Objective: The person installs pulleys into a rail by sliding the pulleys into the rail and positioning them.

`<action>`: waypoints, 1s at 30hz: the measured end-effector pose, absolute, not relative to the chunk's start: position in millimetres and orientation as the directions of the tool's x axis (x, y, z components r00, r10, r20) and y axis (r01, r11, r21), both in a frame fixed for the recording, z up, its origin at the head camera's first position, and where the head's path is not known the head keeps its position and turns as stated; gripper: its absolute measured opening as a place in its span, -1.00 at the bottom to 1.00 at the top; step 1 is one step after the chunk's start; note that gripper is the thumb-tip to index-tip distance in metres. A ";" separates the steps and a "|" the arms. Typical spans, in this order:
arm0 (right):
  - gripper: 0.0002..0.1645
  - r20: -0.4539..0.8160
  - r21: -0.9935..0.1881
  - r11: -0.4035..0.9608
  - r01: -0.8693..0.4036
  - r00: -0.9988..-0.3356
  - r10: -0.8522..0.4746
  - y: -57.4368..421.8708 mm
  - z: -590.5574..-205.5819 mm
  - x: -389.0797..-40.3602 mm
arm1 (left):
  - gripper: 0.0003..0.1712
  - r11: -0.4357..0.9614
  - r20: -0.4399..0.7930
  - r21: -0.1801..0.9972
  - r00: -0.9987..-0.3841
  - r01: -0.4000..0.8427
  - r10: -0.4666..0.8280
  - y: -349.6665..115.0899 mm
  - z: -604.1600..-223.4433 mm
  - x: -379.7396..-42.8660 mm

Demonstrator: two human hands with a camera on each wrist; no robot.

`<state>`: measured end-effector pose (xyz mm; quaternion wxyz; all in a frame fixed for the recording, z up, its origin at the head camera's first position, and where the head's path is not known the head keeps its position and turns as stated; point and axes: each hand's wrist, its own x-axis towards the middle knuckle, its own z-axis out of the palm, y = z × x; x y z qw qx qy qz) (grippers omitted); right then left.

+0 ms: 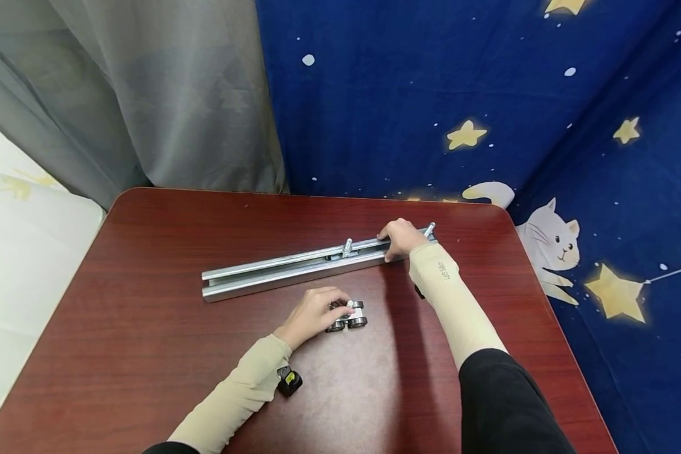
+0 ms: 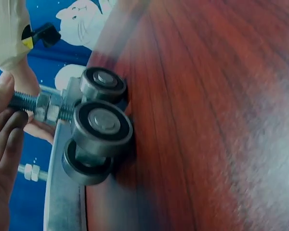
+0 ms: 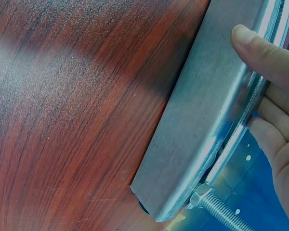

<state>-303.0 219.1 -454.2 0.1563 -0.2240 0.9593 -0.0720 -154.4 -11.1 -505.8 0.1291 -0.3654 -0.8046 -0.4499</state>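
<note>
A silver metal track [image 1: 272, 275] with a slot along its top lies at a slant across the table. My right hand [image 1: 403, 238] grips it near its right end, thumb on the near side and fingers over the far side. Two threaded bolts stand up out of the slot, one mid-track [image 1: 347, 247] and one at the right end [image 1: 429, 229]. In front of the track, my left hand [image 1: 316, 313] pinches the threaded stem [image 2: 24, 101] of a roller trolley [image 2: 103, 122]. Its black-and-silver wheels are at the tabletop; the left wrist view shows nuts on the stem.
The dark red wood-grain table [image 1: 147, 353] has rounded far corners. Behind it hang a grey curtain [image 1: 187, 94] and a blue curtain with stars and a cat [image 1: 408, 101]. A white surface [image 1: 28, 252] lies beyond the left edge.
</note>
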 end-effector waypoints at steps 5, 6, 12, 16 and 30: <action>-0.29 -0.263 -0.215 0.887 -0.409 -0.850 -0.456 214.2 -454.2 -305.4 | -0.88 0.350 0.526 0.653 -0.734 0.672 0.429 -15.3 -501.8 -148.8; -0.29 -0.262 -0.213 0.887 -0.410 -0.850 -0.456 213.9 -454.4 -305.7 | -0.88 0.355 0.523 0.658 -0.743 0.664 0.418 -16.0 -501.1 -148.1; -0.28 -0.273 -0.215 0.891 -0.400 -0.851 -0.448 212.5 -456.5 -305.9 | -0.89 0.383 0.521 0.686 -0.785 0.619 0.335 -25.7 -497.0 -142.0; -0.28 -0.285 -0.211 0.892 -0.400 -0.848 -0.448 213.1 -458.6 -306.1 | -0.88 0.414 0.500 0.706 -0.819 0.574 0.283 -39.1 -497.9 -137.2; -0.30 -0.286 -0.230 0.892 -0.388 -0.849 -0.443 219.4 -455.0 -305.9 | -0.80 0.488 0.563 0.700 -0.824 0.521 0.072 -105.0 -500.0 -119.1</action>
